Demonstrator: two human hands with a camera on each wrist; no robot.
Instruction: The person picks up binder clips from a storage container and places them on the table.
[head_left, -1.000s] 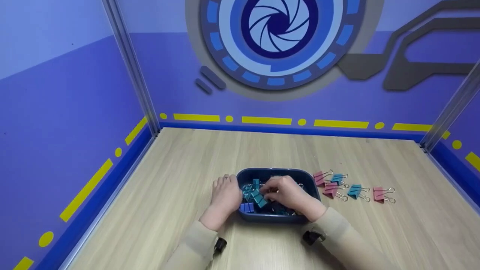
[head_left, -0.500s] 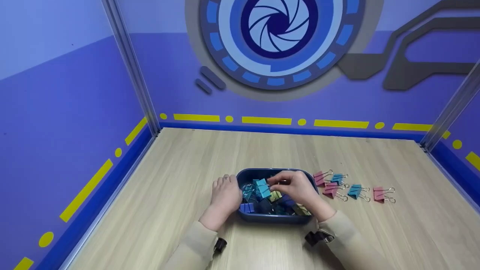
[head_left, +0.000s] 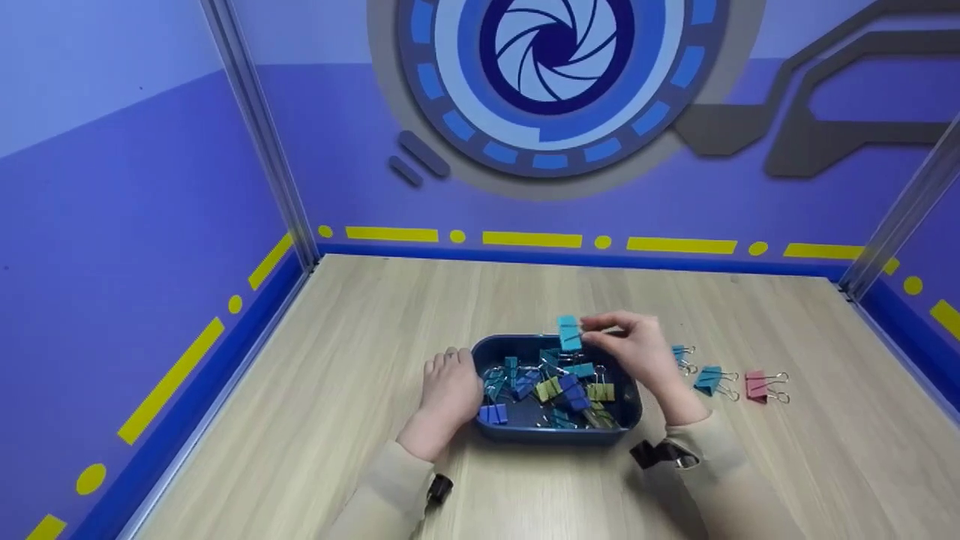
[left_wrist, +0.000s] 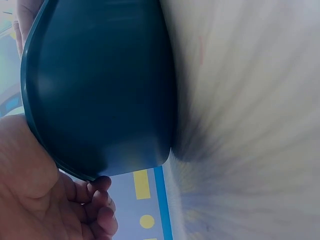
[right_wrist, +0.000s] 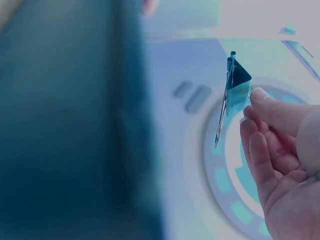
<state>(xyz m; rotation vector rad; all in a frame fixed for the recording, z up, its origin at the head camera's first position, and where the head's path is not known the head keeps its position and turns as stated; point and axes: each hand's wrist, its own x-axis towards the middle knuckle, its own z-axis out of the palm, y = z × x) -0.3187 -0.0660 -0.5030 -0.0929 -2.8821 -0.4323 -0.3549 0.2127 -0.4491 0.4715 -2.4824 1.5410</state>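
My right hand (head_left: pixel 634 341) pinches a teal binder clip (head_left: pixel 568 333) by its wire handle, raised above the bin's far rim. In the right wrist view, the clip (right_wrist: pixel 239 82) hangs at the thumb and fingertips, its triangular body seen end-on. A dark blue rectangular bin (head_left: pixel 525 433) stands on the table, with several binder clips in teal, purple and yellow-green inside. My left hand (head_left: pixel 450 390) holds the bin's left rim. In the left wrist view, the palm lies against the rim, with curled fingers (left_wrist: pixel 102 200) at the corner; the thumb is hidden.
Right of the bin lie a pink binder clip (head_left: pixel 757 386), a teal clip (head_left: pixel 709 381) and another teal clip (head_left: pixel 679 352) partly behind the right hand. The wooden table (head_left: pixel 375 315) is bounded by blue-purple walls (head_left: pixel 315 165) at the back and sides.
My right hand has taken the teal binder clip from the pile and lifted it up and rightward. It now covers the pink clips nearest the bin. The left hand has not moved.
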